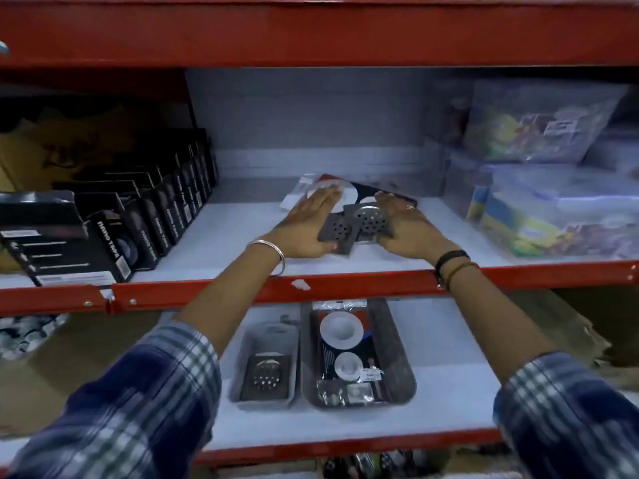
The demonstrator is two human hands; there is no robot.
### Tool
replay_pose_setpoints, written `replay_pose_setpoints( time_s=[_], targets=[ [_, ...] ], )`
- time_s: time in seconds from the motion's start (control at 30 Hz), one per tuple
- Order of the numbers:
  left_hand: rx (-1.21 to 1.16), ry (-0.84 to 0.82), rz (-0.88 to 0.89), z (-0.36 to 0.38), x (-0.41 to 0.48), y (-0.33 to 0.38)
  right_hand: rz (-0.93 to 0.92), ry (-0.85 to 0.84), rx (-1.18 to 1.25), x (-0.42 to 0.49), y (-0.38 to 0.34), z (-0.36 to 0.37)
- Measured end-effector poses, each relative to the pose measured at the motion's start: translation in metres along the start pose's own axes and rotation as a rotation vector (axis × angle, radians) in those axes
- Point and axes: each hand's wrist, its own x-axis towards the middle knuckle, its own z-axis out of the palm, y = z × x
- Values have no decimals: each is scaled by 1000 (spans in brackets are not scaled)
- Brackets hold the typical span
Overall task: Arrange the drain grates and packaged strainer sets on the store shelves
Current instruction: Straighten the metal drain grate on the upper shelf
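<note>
Squaring up stock mid-shelf, I had my left hand (313, 223) flat and open against a dark drain grate (337, 232), while my right hand (403, 226) curled round a shinier grate (371, 219); both overlapped a packaged strainer set (340, 191) toward the shelf (221, 236) back. Best, I judged, to slide them level, edges parallel to the front edge.

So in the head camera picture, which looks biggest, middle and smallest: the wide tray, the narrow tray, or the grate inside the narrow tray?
Largest to smallest, as they look:
1. Wide tray on the lower shelf, holding a packaged strainer set.
2. Narrow tray beside it.
3. Drain grate lying inside the narrow tray.
All sit about equally near, so the order is fairly sure.
</note>
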Motion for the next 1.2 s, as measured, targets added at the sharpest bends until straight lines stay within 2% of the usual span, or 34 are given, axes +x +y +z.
replay_pose_setpoints(
  time_s=[0.07,0.1,0.2,0.33,0.5,0.63,0.77,0.93,1.2],
  targets=[
    [-4,-298,-79,1,11,-11,10,-242,-43,15,14,-2],
    [2,-390,-112,3,17,-19,25,-334,-43,23,24,-2],
    [-107,-479,-135,9,29,-31,-19,-430,26,42,38,0],
    [-83,-442,-67,9,36,-40,-143,-369,44,53,47,2],
    [-130,-373,-83,6,24,-45,-183,-313,15,51,52,2],
    [-224,-278,-152,-16,4,-67,-105,-273,120,55,47,-6],
    [-205,-363,-273,-36,-27,-98,-122,-243,213,63,10,-13],
    [-217,-456,-348,-32,-53,-117,-150,-392,291,74,-57,8],
    [-541,-418,-454,-26,-71,-136,-204,-565,271,93,-126,51]
  ],
)
